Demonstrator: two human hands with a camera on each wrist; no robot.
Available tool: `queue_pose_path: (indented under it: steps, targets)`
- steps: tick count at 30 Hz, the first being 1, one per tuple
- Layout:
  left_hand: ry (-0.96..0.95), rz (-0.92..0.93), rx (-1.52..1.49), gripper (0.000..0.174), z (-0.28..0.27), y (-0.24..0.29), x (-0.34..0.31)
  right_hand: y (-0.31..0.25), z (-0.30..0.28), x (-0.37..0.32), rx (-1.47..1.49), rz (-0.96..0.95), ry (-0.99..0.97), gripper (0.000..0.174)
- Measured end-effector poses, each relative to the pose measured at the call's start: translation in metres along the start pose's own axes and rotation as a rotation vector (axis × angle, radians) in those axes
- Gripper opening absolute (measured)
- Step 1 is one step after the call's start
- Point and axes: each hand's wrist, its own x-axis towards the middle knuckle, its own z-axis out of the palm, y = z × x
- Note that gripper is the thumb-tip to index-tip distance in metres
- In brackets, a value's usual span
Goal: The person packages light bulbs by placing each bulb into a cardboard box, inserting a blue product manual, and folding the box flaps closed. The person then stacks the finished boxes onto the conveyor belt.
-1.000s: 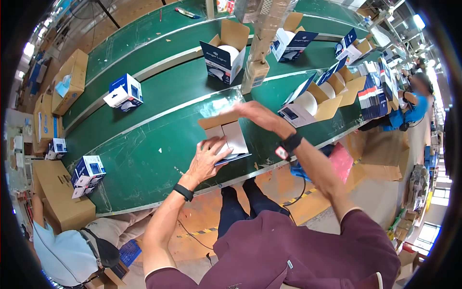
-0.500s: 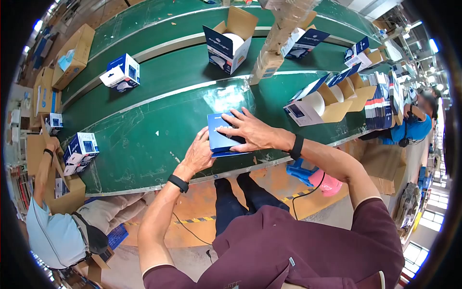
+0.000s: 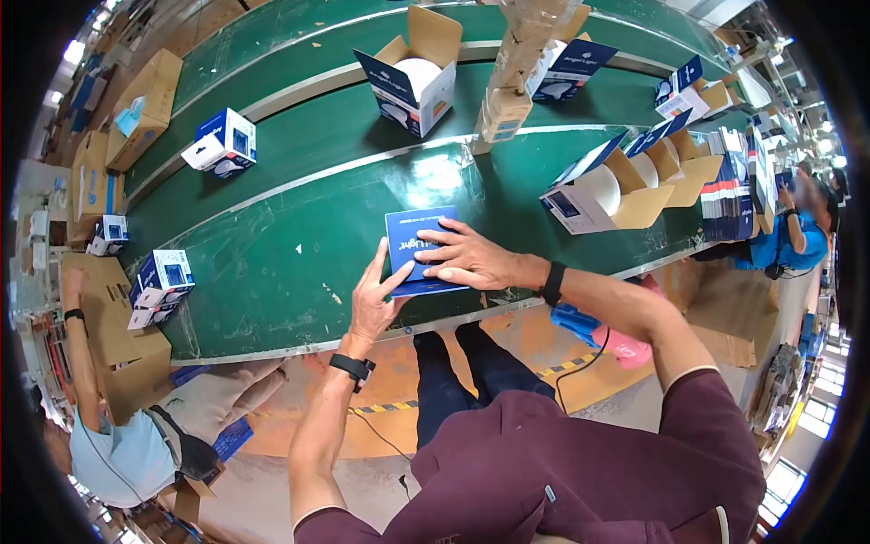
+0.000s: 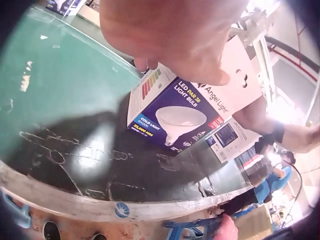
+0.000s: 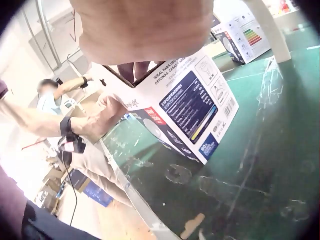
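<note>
A blue and white light bulb box (image 3: 404, 224) stands on the green table in front of me, its blue lid facing up. My left hand (image 3: 370, 297) holds its left side, with the thumb across the lid's near edge. My right hand (image 3: 478, 263) presses on the lid with its fingers spread. In the left wrist view the printed side of the box (image 4: 172, 117) shows a bulb picture, and a white flap (image 4: 240, 75) stands out under the thumb. From the right wrist, a dark gap shows along the top of the box (image 5: 195, 112), with fingertips in it.
Open boxes with white bulbs (image 3: 598, 189) stand to the right, beside a stack of flat cartons (image 3: 725, 186). Another open box (image 3: 412, 86) is across the table, near a wrapped post (image 3: 507, 100). Closed boxes (image 3: 163, 279) stand left, where another person (image 3: 122, 453) works at a brown carton (image 3: 100, 304).
The open top is now covered by the blue lid. My right hand came down from the raised flap onto the lid; my left hand shifted to the box's left side, its thumb now over the lid.
</note>
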Motion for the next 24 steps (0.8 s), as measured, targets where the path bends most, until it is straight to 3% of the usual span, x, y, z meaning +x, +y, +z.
queue_pose_path:
  steps: [2, 4, 7, 9, 10, 11, 13, 14, 19, 22, 24]
  targets:
    - [-0.027, -0.029, -0.014, 0.06, -0.007, 0.004, 0.007, 0.003, -0.015, -0.016, 0.05, -0.025, -0.019, 0.038]
    - [-0.036, -0.072, -0.072, 0.056, -0.003, 0.007, 0.002, -0.006, -0.018, -0.042, -0.148, -0.039, -0.114, 0.04]
    - [0.015, -0.327, -0.465, 0.05, 0.016, 0.014, -0.001, 0.004, -0.009, -0.042, -0.237, -0.065, -0.016, 0.042]
    - [0.118, -0.561, -0.645, 0.044, 0.026, 0.02, 0.0, 0.001, 0.002, -0.038, -0.178, 0.042, 0.166, 0.042]
    - [0.19, -0.577, -0.588, 0.062, 0.035, 0.027, -0.002, -0.002, 0.013, -0.037, -0.147, 0.091, 0.251, 0.042]
    - [0.289, -0.642, -0.74, 0.076, 0.04, 0.044, 0.006, 0.002, 0.039, -0.033, -0.04, 0.244, 0.504, 0.041]
    - [0.404, -0.709, -0.874, 0.108, 0.049, 0.057, 0.014, -0.019, 0.047, -0.002, 0.069, 0.619, 0.776, 0.061]
    - [0.482, -0.7, -0.84, 0.093, 0.051, 0.066, 0.02, -0.027, 0.054, 0.009, 0.175, 0.781, 0.914, 0.069]
    - [0.23, -0.695, -0.812, 0.053, 0.046, 0.037, 0.032, -0.005, 0.089, 0.007, 0.501, 0.758, 0.93, 0.086]
    - [-0.027, -0.754, -0.337, 0.049, 0.026, 0.044, 0.065, -0.015, 0.08, 0.006, 0.681, 0.779, 0.898, 0.089]
    - [0.038, -0.666, -0.357, 0.051, 0.033, 0.041, 0.056, -0.009, 0.076, 0.003, 0.708, 0.788, 0.865, 0.089]
